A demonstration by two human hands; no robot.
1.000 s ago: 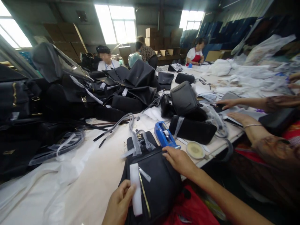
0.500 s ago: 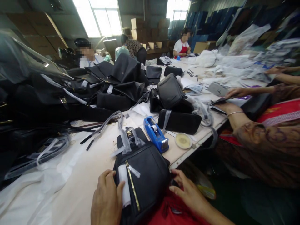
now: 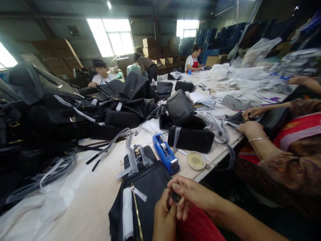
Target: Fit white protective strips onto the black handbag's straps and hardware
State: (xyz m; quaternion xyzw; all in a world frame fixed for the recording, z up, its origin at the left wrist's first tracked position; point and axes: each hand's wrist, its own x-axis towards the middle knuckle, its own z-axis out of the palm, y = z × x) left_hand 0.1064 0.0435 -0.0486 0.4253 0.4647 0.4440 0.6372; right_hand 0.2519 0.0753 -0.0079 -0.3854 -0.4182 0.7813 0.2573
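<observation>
A black bag (image 3: 149, 190) lies at the table's near edge, with a gold zipper (image 3: 136, 209) and a rolled white wrap (image 3: 127, 211) on its front. Over its right side my two hands meet. A small dark piece (image 3: 176, 197) with a metallic glint sits between their fingertips; its exact kind is too small to make out. My left hand (image 3: 164, 212) is closed on it from below, and my right hand (image 3: 192, 194) pinches it from above. A gold buckle (image 3: 137, 152) under clear film shows at the bag's top.
Beyond the bag stand a blue tape dispenser (image 3: 165, 154) and a round shallow dish (image 3: 196, 160). Black bags (image 3: 135, 87) are heaped at the back left. At the right, a co-worker's hands (image 3: 250, 122) handle a dark piece. Wrapped straps (image 3: 57, 170) lie left.
My left hand has left the white wrap and moved right to meet my right hand at the small dark piece. The bag has shifted slightly left and down in view.
</observation>
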